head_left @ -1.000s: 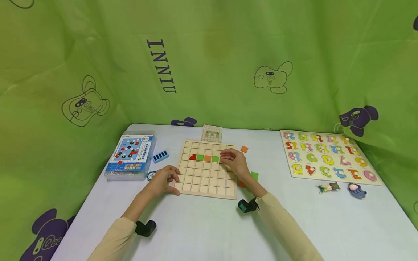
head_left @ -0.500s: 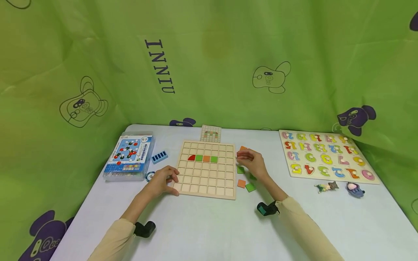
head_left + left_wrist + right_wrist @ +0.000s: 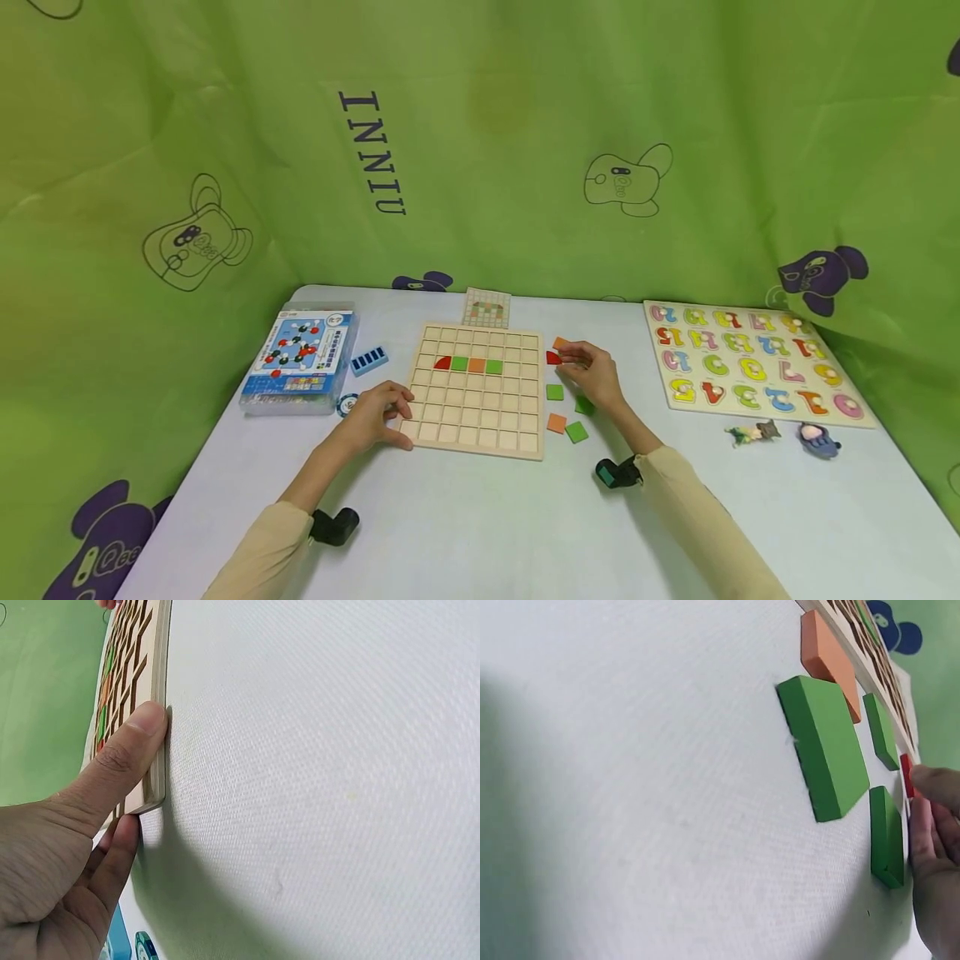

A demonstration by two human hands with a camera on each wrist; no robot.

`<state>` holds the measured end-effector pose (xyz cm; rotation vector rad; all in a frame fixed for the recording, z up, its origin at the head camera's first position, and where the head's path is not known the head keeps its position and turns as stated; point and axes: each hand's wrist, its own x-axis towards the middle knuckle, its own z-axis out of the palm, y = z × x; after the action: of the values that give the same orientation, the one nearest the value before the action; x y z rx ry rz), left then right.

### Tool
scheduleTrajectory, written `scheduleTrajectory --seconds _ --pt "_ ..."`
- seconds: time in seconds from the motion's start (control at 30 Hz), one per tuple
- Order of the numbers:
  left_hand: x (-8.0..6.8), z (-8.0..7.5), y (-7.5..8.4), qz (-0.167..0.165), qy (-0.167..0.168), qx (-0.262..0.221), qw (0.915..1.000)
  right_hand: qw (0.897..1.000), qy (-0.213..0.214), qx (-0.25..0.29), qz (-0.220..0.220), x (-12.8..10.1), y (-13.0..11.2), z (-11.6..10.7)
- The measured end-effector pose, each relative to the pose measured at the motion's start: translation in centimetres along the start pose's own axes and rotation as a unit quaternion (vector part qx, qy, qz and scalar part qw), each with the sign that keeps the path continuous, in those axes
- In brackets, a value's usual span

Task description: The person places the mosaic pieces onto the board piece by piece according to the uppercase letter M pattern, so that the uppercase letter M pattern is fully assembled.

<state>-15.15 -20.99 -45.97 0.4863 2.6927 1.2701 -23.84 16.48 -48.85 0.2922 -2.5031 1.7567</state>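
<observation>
A wooden grid board [image 3: 480, 408] lies mid-table with a red quarter-round, green, orange and green tile in one row [image 3: 468, 364]. My left hand [image 3: 378, 414] rests at the board's near left corner [image 3: 154, 795], thumb pressed on its edge. My right hand [image 3: 592, 372] is just right of the board and pinches a small red tile [image 3: 553, 358] at its fingertips [image 3: 930, 784]. Loose green tiles [image 3: 576, 432] [image 3: 825, 742] and orange tiles [image 3: 556, 422] [image 3: 826, 656] lie on the table beside that hand.
A pattern card [image 3: 487, 307] lies behind the board. At the left sit a blue-labelled clear box [image 3: 297, 360] and a small blue block [image 3: 368, 360]. A number puzzle board [image 3: 750, 362] and two small figurines [image 3: 787, 434] are at the right. Green cloth surrounds the table.
My right hand left the board's right side, moved to the loose tiles and now pinches a red tile. The left hand has not moved.
</observation>
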Motion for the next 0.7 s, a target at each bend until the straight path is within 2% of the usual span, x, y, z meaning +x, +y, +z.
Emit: scheduleTrajectory --seconds 0.4,0.7 --pt "0.0 -0.1 0.2 0.002 -0.001 0.004 1.0 0.997 0.023 -0.076 0.024 0.4 -0.5 1.0" --pt "0.1 0.0 0.1 -0.004 -0.003 0.0 1.0 0.995 0.05 -0.089 0.019 0.5 -0.5 1.5"
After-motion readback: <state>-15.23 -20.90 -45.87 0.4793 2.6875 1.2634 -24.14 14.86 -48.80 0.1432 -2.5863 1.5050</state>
